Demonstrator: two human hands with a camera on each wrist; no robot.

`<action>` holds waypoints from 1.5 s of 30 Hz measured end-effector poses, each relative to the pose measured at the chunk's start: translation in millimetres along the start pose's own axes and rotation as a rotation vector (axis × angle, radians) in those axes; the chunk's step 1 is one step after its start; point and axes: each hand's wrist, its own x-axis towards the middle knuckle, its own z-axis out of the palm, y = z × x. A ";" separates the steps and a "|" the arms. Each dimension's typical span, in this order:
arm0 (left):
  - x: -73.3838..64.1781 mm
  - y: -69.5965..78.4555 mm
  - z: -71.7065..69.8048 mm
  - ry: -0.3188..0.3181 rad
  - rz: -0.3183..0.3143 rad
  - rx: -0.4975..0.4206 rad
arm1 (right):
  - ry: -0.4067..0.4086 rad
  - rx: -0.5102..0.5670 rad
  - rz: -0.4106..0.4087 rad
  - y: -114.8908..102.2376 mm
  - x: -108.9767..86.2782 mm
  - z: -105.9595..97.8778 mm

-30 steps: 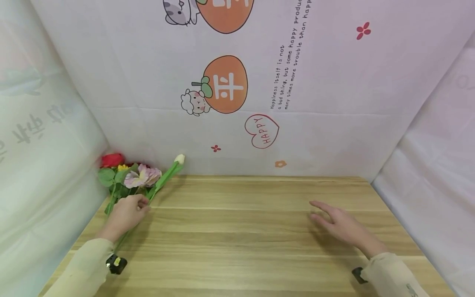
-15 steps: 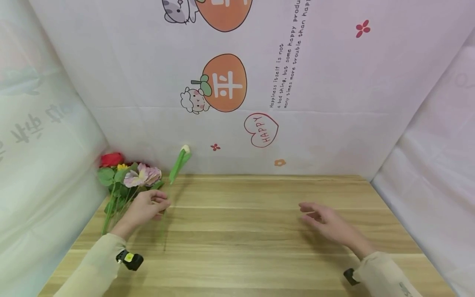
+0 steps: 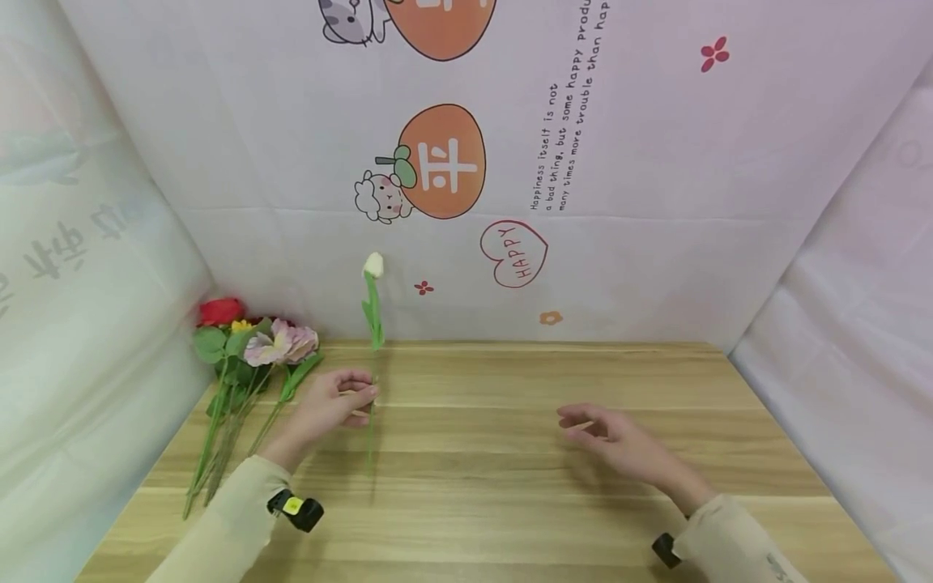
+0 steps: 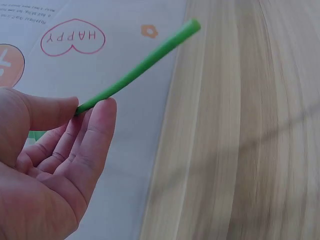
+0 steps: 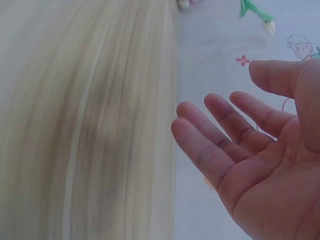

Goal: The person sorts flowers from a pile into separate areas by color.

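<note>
My left hand (image 3: 335, 401) pinches the thin green stem of a white tulip (image 3: 373, 265) between thumb and fingers, holding the flower nearly upright above the table. In the left wrist view, the stem (image 4: 142, 67) leaves the fingertips slantwise and its cut end shows. My right hand (image 3: 608, 437) hovers over the table on the right with fingers loosely spread, holding nothing. The right wrist view shows its bare palm (image 5: 270, 185), and the tulip's white head (image 5: 269, 27) appears beyond it, near the top edge.
Several flowers lie at the table's back left: a red rose (image 3: 222, 312), a pale purple bloom (image 3: 280, 344), a small yellow one (image 3: 240, 326), and green stems pointing toward the front. White printed cloth (image 3: 627, 267) walls the back and both sides of the wooden table (image 3: 466, 518).
My left hand has drawn the tulip out from the flowers, moving right, and the stem has swung from slanted to nearly upright. My right hand has moved left, toward the middle.
</note>
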 end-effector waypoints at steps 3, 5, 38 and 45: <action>3.2 1.8 9.5 -0.019 0.012 -0.013 | -0.044 0.163 0.026 -7.2 0.1 5.3; 5.4 3.8 15.7 -0.029 0.020 -0.023 | -0.066 0.263 0.045 -12.4 0.1 9.2; 23.8 45.4 125.2 -0.197 0.121 -0.237 | -0.183 0.774 0.194 -57.0 43.5 89.9; 24.2 50.0 129.7 -0.166 0.124 -0.317 | -0.094 0.735 0.147 -58.3 44.7 94.6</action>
